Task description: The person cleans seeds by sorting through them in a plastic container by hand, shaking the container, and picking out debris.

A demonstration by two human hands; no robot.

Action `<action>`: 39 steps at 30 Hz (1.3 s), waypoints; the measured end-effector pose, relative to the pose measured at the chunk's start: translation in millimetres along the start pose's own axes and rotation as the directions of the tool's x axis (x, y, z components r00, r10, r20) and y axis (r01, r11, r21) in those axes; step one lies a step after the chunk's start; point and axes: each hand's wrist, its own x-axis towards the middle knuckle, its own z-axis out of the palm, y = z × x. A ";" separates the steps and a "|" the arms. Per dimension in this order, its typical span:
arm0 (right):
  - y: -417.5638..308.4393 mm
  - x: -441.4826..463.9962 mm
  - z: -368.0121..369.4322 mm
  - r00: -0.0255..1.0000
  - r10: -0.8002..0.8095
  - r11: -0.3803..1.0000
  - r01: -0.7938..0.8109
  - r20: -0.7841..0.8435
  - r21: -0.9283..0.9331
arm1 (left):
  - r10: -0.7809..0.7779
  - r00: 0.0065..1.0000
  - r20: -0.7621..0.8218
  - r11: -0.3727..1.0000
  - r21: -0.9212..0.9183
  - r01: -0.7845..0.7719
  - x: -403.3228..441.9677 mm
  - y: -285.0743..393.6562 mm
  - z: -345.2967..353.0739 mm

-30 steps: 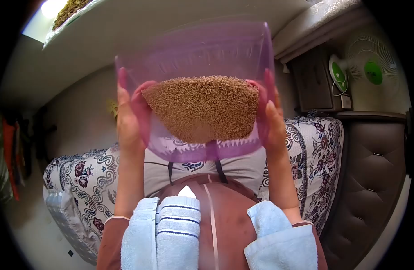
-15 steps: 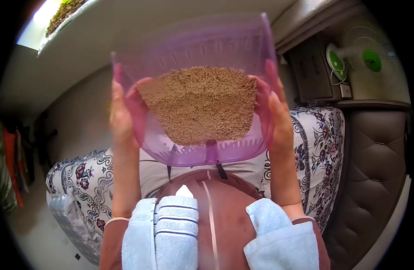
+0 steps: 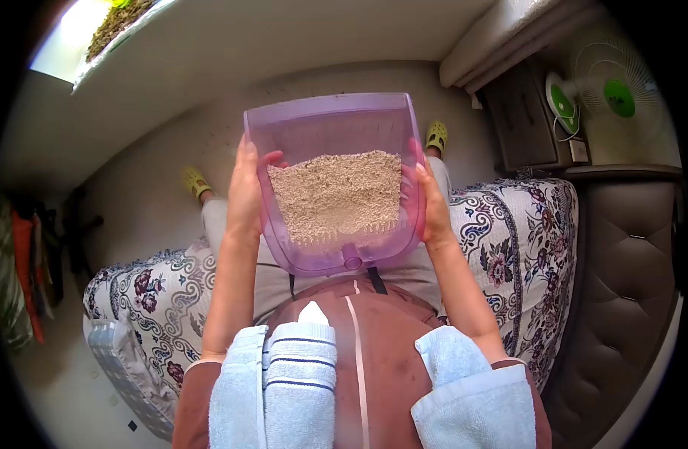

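Left hand and right hand grasp a purple tray of tan granules by its side walls, above the person's lap.
Compared with half a second ago, the tray sits lower in view and appears smaller, the granules look sharper instead of streaked, and both yellow clogs now show beyond its sides; the fingers of both hands lie partly behind the walls, those of the left showing pinkish through the plastic, the tray covers part of the lap, a heap of brown bits at upper left is cut off by the frame, and a mark on the green hub of the fan is too small to read.
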 end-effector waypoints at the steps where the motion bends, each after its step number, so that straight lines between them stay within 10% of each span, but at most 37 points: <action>1: -3.0 -0.5 1.2 0.995 -0.059 0.997 0.056 0.079 0.049 | 0.104 0.994 0.009 0.994 0.040 -0.105 -2.6 11.9 8.7; 6: 6.3 1.6 -1.6 0.967 -0.182 0.981 0.167 0.177 0.095 | 0.266 0.963 0.043 0.935 0.231 -0.269 -30.1 58.1 32.8; 14: -10.9 10.5 24.9 0.985 -0.109 0.979 0.129 0.132 -0.157 | -0.035 0.999 0.014 0.982 -0.188 0.037 7.6 -26.3 -35.2; 18: -71.2 -0.9 70.9 0.937 -0.243 0.844 0.331 0.250 -0.421 | 0.111 0.993 -0.032 0.949 -0.293 -0.116 -13.6 13.4 -6.4; 25: -9.6 1.6 -2.8 0.952 -0.176 0.984 0.168 0.250 0.051 | 0.201 0.979 0.020 0.978 -0.058 -0.199 -7.3 6.0 11.7; 31: -17.5 -2.7 12.0 0.998 -0.061 0.992 0.062 0.016 -0.109 | -0.140 0.989 -0.052 0.990 -0.022 0.139 1.5 -12.0 -5.4; 39: -56.5 -21.0 52.9 0.925 -0.320 0.929 0.349 0.207 -0.123 | 0.208 0.978 0.031 0.964 -0.176 -0.199 -25.4 39.1 14.6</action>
